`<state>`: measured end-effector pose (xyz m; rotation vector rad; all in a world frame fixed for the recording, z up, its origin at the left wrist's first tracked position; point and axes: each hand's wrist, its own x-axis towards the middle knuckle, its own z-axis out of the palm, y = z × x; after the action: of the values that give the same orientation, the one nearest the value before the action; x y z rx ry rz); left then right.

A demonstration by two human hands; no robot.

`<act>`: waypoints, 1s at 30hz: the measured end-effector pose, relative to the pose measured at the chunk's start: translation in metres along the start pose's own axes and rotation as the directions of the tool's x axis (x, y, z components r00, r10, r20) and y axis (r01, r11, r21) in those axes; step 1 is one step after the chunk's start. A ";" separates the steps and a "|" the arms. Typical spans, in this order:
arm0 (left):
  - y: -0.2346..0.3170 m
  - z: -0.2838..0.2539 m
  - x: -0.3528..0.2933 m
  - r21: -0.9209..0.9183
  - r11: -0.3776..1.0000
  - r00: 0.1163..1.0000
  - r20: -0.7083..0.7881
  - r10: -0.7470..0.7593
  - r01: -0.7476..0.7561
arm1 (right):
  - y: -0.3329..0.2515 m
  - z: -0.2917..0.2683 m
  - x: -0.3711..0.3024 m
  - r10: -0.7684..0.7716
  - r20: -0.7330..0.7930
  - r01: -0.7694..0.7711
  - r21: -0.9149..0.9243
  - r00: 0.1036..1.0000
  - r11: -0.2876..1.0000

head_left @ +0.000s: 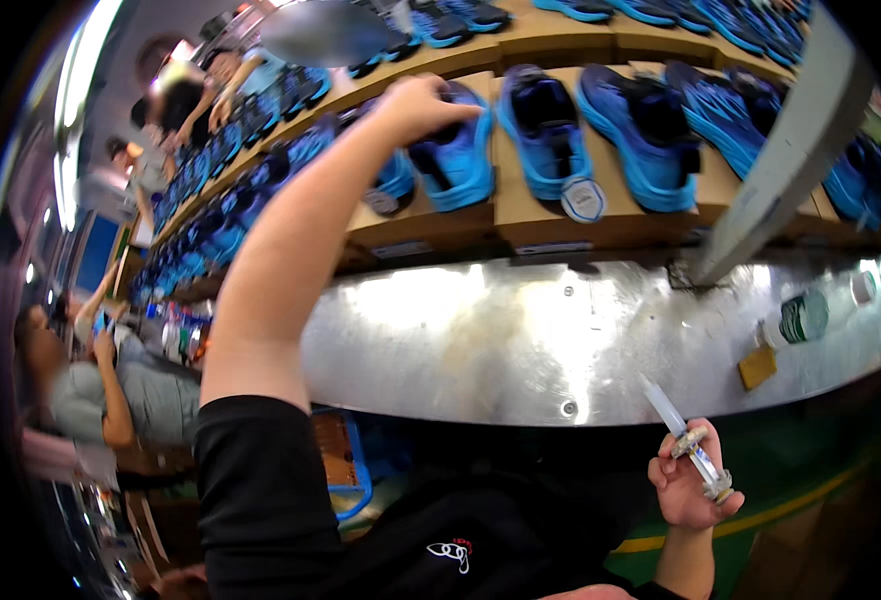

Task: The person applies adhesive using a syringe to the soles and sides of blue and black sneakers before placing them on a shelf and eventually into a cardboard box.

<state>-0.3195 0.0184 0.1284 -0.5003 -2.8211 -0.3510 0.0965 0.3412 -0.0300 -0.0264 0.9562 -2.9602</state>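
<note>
The left hand (422, 108) reaches across the table (460, 365) to a blue shoe (457, 170), its thumb lying over the shoe's opening; the fingers are partly hidden, so I cannot tell whether they grip. The shoe's bright blue heel sits just below and to the right of that hand, toward the person. The right hand (695, 500), well apart and low on the right, is closed around a syringe (666, 410), whose tip points up and left over the table's near edge. Just right of the first shoe stands another shoe (540, 150) with a round tag (582, 201), on brown boxes (520, 212). Farther right, beyond a slanting metal post (785, 160), a clear bottle (822, 312) lies near a yellowish block (757, 368).
</note>
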 end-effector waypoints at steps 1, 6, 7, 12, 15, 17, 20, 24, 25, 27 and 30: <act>0.001 0.001 -0.010 -0.021 0.999 0.997 0.070 -0.043 0.044 | 0.005 0.002 0.002 0.008 0.021 -0.008 0.005 1.000 1.000; 0.049 -0.007 -0.043 -0.054 0.995 0.996 0.006 0.085 -0.085 | -0.033 0.009 -0.002 0.313 -0.084 -0.314 0.011 0.946 0.949; 0.046 0.005 -0.054 -0.072 0.964 0.947 -0.215 0.237 -0.258 | -0.029 -0.041 -0.018 0.193 -0.116 -0.222 -0.337 0.974 0.915; 0.046 -0.043 -0.205 -0.120 0.808 0.749 -0.473 0.464 -0.576 | -0.028 0.006 -0.008 -0.003 0.263 0.127 -0.456 0.965 0.881; 0.028 -0.011 -0.283 -0.051 0.860 0.816 -0.351 0.460 -0.507 | -0.037 -0.044 -0.015 0.143 -0.032 -0.121 -0.728 0.989 0.675; 0.030 0.001 -0.322 -0.100 0.880 0.885 -0.090 0.456 -0.464 | -0.064 -0.079 -0.001 0.432 -0.280 -0.481 -0.734 0.857 0.479; 0.031 0.013 -0.312 -0.141 0.823 0.831 -0.188 0.524 -0.550 | -0.045 -0.038 -0.006 0.122 0.026 -0.011 -0.958 0.992 0.287; 0.030 0.005 -0.316 -0.083 0.848 0.846 -0.167 0.506 -0.523 | -0.056 -0.061 -0.012 0.077 0.072 0.052 -0.969 0.994 0.242; 0.029 0.004 -0.315 -0.047 0.846 0.841 -0.151 0.520 -0.531 | -0.050 -0.043 -0.014 0.073 0.059 0.041 -0.974 0.996 0.222; 0.027 0.011 -0.312 0.035 0.844 0.836 -0.119 0.535 -0.535 | -0.040 -0.008 -0.021 0.060 0.028 0.017 -0.984 0.998 0.175; 0.028 0.012 -0.309 0.052 0.828 0.822 -0.103 0.560 -0.558 | -0.040 0.000 -0.027 0.065 0.004 -0.001 -0.996 0.998 0.089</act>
<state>-0.0309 -0.0461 0.0330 -1.2209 -2.4112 -0.2166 0.1220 0.3746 -0.0073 -0.0987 2.6701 -1.5184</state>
